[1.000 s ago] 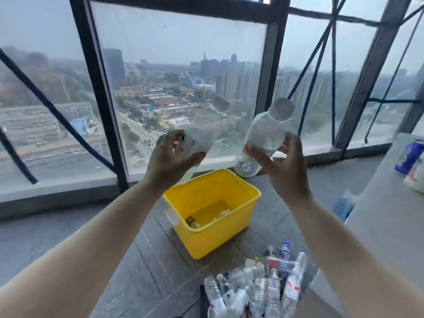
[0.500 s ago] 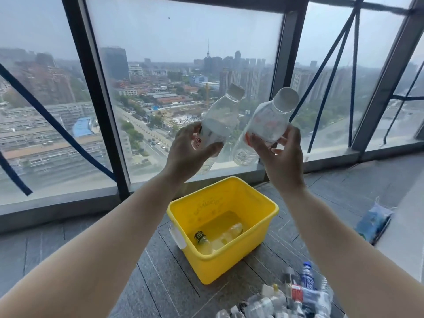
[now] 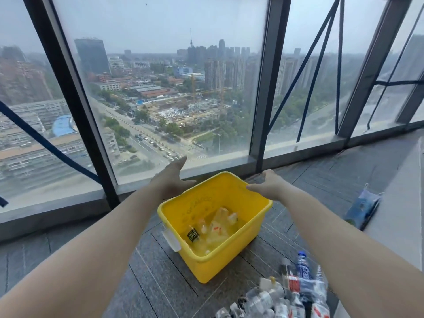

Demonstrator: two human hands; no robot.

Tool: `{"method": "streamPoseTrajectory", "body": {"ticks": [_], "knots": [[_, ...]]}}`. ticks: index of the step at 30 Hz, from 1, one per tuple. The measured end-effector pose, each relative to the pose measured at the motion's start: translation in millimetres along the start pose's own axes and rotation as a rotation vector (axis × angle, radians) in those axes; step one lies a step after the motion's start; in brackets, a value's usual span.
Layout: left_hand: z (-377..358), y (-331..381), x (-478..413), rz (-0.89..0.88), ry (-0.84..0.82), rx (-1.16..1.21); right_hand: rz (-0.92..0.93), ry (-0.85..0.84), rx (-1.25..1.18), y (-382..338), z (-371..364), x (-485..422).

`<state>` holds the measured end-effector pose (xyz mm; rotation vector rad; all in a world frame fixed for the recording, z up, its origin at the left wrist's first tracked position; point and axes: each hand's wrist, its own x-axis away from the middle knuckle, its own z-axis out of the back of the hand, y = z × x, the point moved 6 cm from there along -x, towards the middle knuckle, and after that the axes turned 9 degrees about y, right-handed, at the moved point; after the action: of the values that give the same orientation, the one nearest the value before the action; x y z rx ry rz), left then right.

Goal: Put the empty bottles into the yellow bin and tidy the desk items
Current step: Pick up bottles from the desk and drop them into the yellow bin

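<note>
From the head camera, the yellow bin stands on the dark floor, close to the floor's edge under the window. Both arms reach out over it. The left hand hangs above the bin's far left corner with its fingers stretched straight and nothing in it. The right hand hovers at the far right rim, fingers loose, thumb pointing inward, also empty.

Half a second ago each hand gripped a clear bottle above the bin. Now neither does, and several clear bottles lie jumbled on the bin's bottom, where only a couple lay before. I'd take it that the two have just been dropped in.

That batch looks finished, but the job is far from over. A heap of bottles lies on the floor just in front of the bin, towards its right, near the foot of the grey desk. A blue bag leans against the desk's side. The desk items don't show from here.
</note>
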<state>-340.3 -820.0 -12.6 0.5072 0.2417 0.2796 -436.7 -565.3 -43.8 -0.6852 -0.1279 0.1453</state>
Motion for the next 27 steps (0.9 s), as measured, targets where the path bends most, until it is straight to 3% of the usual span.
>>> {"method": "streamPoseTrajectory", "body": {"ticks": [11,22,27], "knots": [[29.9,134.3,104.4,-0.304,0.129,0.098,0.267,0.259,-0.036,15.0,91.4,114.5],[-31.8,280.7,223.7,-0.463,0.068,0.256,0.254,0.408,0.054,135.3,215.2,275.7],[-76.2,370.1,280.1,-0.566,-0.006,0.255,0.162,0.508,0.065,214.3,279.0,349.0]]}}
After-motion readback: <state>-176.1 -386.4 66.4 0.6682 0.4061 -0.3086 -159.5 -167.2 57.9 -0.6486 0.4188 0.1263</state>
